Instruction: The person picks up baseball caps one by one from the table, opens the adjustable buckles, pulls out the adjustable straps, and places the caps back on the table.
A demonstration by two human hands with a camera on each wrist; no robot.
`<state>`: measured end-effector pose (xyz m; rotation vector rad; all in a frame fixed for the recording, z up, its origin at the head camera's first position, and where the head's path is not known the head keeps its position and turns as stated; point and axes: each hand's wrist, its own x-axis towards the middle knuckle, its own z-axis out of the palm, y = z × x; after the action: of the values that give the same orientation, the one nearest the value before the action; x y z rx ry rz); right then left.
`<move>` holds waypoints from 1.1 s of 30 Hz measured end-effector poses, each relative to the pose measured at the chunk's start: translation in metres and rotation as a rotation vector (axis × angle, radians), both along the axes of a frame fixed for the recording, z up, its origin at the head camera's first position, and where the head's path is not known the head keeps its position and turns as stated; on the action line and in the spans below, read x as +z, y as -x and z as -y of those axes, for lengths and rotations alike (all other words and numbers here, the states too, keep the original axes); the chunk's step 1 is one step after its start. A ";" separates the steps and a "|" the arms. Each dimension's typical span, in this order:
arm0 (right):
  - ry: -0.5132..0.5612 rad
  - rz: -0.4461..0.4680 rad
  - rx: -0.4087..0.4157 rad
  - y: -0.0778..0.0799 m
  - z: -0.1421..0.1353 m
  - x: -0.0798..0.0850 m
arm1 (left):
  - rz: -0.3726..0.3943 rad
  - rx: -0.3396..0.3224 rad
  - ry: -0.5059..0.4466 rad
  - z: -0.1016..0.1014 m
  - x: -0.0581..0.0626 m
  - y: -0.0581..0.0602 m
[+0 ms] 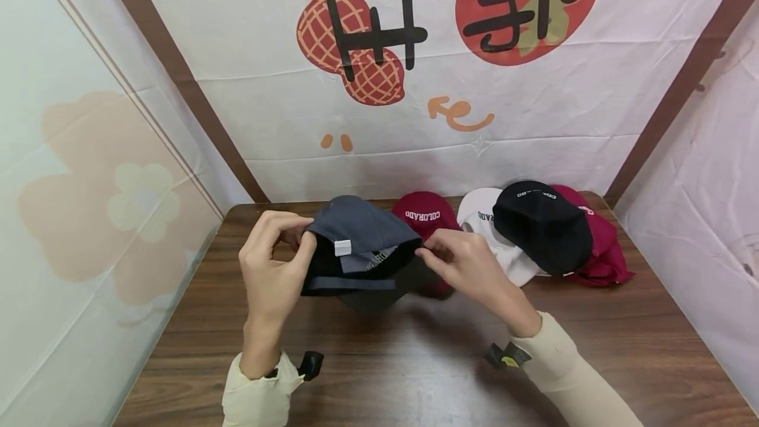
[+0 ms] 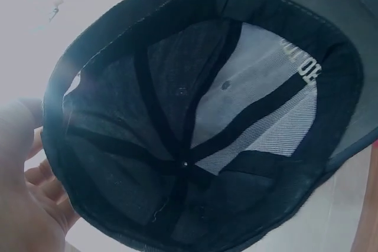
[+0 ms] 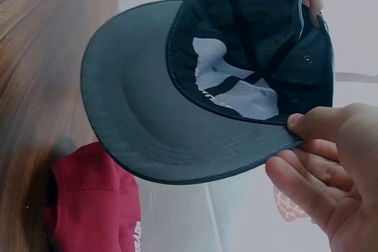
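Observation:
A dark grey-blue baseball cap [image 1: 362, 223] is held up between my hands, its opening turned toward me. My left hand [image 1: 275, 275] pinches the cap's rim on the left, near the back strap [image 1: 352, 283]. On the other side, my right hand [image 1: 471, 269] pinches the edge where the brim meets the crown. A white tag [image 1: 342, 247] shows at the rim. In the left wrist view the dark lining [image 2: 118, 187] with pale backing fills the frame. The right wrist view shows the underside of the brim [image 3: 147, 92].
Behind the held cap, a dark red cap [image 1: 423, 209] lies on the wooden table [image 1: 379, 387]. Farther right sit a white cap [image 1: 480, 199], a black cap [image 1: 542, 229] and a crumpled dark red cap [image 1: 611, 249], overlapping. A printed white cloth [image 1: 255, 117] hangs behind.

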<state>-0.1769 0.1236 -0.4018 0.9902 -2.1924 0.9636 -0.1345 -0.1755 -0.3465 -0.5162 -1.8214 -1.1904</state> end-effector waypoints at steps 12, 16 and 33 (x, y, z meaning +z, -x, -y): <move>0.017 -0.092 -0.025 0.021 0.017 0.001 | -0.023 0.009 -0.007 0.013 -0.003 0.001; 0.009 -0.149 -0.055 0.030 0.024 -0.002 | -0.018 0.018 0.007 0.017 -0.004 0.002; 0.017 -0.197 -0.068 0.061 0.054 -0.026 | 0.031 0.077 0.058 0.038 -0.020 0.005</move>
<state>-0.2380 0.0691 -0.4276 0.9542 -2.0380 0.8165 -0.1398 -0.2138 -0.3666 -0.4584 -1.8902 -1.1019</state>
